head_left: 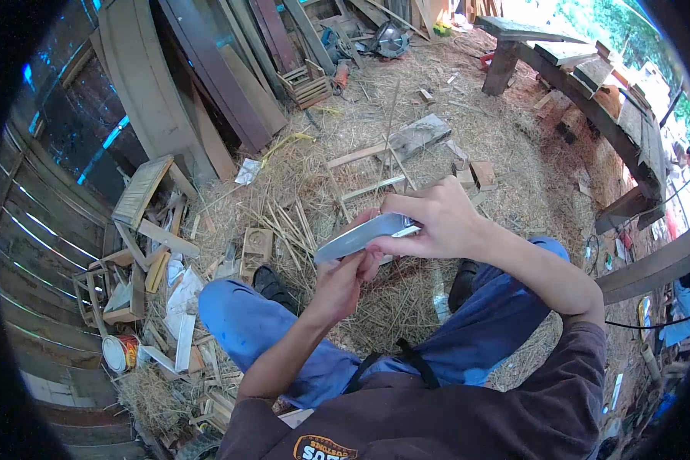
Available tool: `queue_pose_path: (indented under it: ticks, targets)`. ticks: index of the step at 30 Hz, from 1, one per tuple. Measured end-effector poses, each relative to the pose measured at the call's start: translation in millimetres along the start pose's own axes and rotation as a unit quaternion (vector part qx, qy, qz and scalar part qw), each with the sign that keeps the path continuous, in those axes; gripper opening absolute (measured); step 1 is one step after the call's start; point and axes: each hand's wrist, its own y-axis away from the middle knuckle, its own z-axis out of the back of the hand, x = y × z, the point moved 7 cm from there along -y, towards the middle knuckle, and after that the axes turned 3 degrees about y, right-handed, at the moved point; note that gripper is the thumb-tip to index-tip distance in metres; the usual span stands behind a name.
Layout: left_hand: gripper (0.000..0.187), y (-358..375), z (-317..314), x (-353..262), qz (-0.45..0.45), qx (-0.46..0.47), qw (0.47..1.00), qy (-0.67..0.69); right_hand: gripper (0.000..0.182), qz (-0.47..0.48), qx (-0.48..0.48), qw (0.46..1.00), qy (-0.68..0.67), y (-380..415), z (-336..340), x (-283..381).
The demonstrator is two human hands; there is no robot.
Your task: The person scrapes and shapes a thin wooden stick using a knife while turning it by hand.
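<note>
A flat, pale grey object with a smooth face and a rounded left end is held between my hands, tilted up to the right. My left hand grips it from below, fingers closed round its underside. At its right end my right hand pinches it between thumb and fingers. A thin bright strip shows beside the right thumb. What lies behind the object is hidden.
Straw and wood scraps cover the ground between my shoes. A thick wood block lies ahead. Long boards lean at the left. A wooden bench stands at the right. A circular saw sits far ahead. A can stands at lower left.
</note>
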Motion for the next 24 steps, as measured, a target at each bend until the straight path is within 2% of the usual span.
queue_pose_path:
  ticks: [7,10,12,15,18,21,24]
  targets:
    - [0.053,1.5,-7.2,-7.4,0.017,-0.014,1.000,0.001,0.044,0.020,-0.038,0.999,0.010,-0.1,7.9,-0.7]
    - [0.049,0.5,-7.5,-9.6,-0.003,-0.014,1.000,0.013,0.043,0.026,-0.049,0.998,0.023,0.0,8.7,-1.9]
    - [0.044,-2.7,-9.3,-14.2,-0.039,0.019,0.999,0.015,0.042,0.027,-0.058,0.998,0.019,-1.0,12.6,-0.6]
    - [0.040,2.8,-11.9,-11.4,-0.043,0.040,0.998,-0.017,0.041,-0.055,-0.121,0.991,0.006,-5.4,34.8,-25.8]
    - [0.039,6.5,-16.3,-2.0,-0.044,0.042,0.998,-0.013,0.035,-0.171,-0.126,0.976,0.038,-3.4,58.8,-67.1]
    - [0.039,2.9,-12.7,-2.8,-0.008,0.008,1.000,0.028,0.033,-0.122,-0.100,0.987,-0.020,-0.2,46.4,-49.8]
    - [0.036,0.6,-7.7,-2.8,0.001,0.001,0.998,0.058,0.035,-0.009,-0.045,0.998,0.043,4.1,15.7,-14.6]
